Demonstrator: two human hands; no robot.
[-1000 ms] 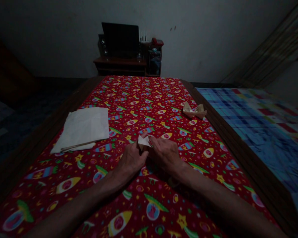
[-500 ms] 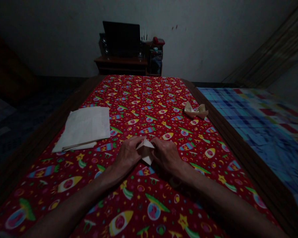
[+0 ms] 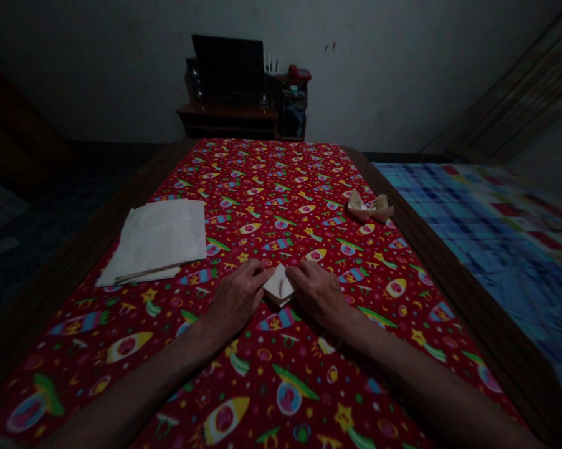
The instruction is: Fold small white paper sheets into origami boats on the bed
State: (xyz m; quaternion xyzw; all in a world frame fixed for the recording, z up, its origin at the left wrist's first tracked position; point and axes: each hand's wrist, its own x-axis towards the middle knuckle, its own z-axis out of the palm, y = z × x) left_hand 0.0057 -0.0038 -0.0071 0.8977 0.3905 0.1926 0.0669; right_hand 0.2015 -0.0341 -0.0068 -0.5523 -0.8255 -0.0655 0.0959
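Between my two hands is a small folded paper (image 3: pixel 280 285), pale and roughly diamond-shaped, low over the red patterned cloth. My left hand (image 3: pixel 240 293) pinches its left corner, fingers closed. At the opposite corner, my right hand (image 3: pixel 319 292) grips the paper with curled fingers. Parts of its sides are hidden behind my fingers. To the left lies a stack of white paper sheets (image 3: pixel 164 234). A folded paper boat-like shape (image 3: pixel 369 207) in a light tan colour sits at the right side of the cloth.
The red cloth (image 3: pixel 281 181) with rockets and stars covers a table with a dark wooden edge (image 3: pixel 430 262). Beyond it stand a monitor (image 3: pixel 228 70) on a desk and a red telephone (image 3: pixel 300 73). A blue plaid sheet (image 3: pixel 449 218) is at the right.
The paper between my hands has gone from an opened, hollow shape to a flatter diamond with its top face showing. Both hands stay on its sides.
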